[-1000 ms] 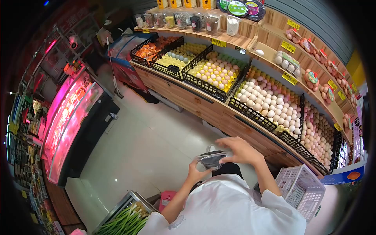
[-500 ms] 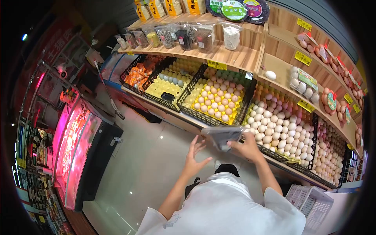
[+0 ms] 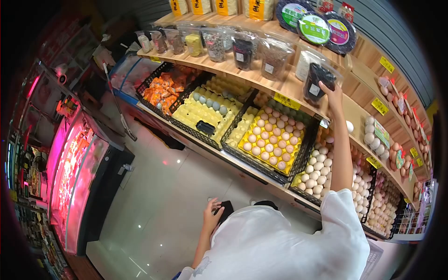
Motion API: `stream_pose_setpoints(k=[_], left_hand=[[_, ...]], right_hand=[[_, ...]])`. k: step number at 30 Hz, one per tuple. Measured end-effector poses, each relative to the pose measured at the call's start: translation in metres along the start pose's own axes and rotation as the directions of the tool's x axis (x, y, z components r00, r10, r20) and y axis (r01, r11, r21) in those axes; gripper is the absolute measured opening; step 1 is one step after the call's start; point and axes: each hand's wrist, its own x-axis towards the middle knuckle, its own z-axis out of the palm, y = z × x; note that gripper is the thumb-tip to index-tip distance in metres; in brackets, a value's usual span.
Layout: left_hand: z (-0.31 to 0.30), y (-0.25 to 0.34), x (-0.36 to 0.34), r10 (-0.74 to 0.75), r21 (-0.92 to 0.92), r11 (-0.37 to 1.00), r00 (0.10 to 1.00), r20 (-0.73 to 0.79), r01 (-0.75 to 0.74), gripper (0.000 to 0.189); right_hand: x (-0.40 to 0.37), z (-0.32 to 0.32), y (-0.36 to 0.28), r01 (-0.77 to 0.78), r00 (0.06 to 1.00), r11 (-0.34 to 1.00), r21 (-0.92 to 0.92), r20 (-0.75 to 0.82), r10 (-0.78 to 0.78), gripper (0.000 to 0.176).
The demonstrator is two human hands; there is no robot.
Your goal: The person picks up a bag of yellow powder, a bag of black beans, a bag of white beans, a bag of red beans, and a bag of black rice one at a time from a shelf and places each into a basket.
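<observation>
My right hand (image 3: 330,95) is stretched out to the wooden shelf, its fingers closed on the side of a clear pouch of dark dried food (image 3: 316,85) with a white label. The pouch stands upright at the shelf's front edge, in front of a pouch of pale food (image 3: 302,66). Down by my waist, my left hand (image 3: 211,213) hangs with its fingers loosely bent and apart. A dark shape (image 3: 227,210) overlaps its fingertips in this view. To the left of the held pouch stand a pouch of brownish food (image 3: 274,58) and a dark pouch (image 3: 242,52).
Below the shelf, black crates hold orange-wrapped items (image 3: 163,91), egg trays (image 3: 205,105), a yellow tray of eggs (image 3: 271,140) and loose eggs (image 3: 319,168). Boxed eggs (image 3: 375,135) line the right shelves. A pink-lit display case (image 3: 77,182) stands at left.
My right hand has carried the pouch from in front of my body up to the shelf. My left hand has dropped toward my waist. The view has shifted.
</observation>
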Motion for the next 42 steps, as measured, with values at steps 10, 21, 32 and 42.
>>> stream_pose_setpoints(k=[10, 21, 32, 42], left_hand=[[-0.126, -0.028, 0.070, 0.030, 0.086, 0.996, 1.000, 0.009, -0.030, 0.042], [-0.244, -0.047, 0.123, -0.008, 0.096, 0.995, 0.998, -0.067, 0.015, 0.036], [-0.321, -0.008, 0.270, 0.052, 0.145, 0.987, 0.994, 0.101, -0.067, 0.034], [-0.444, 0.003, 0.437, 0.123, 0.255, 0.943, 0.934, 0.334, -0.215, 0.032]], right_hand=[[0.006, 0.048, 0.012, -0.019, 0.994, 0.990, 0.140, -0.106, 0.034, 0.051], [-0.130, 0.267, -0.105, 0.264, 0.846, 0.864, -0.430, -0.327, -0.421, 0.041], [-0.017, 0.569, -0.125, 0.314, 0.949, 0.911, -0.267, 0.131, -0.288, 0.058], [0.076, 0.699, -0.124, 0.104, 0.958, 0.987, -0.123, -0.254, -0.132, 0.073]])
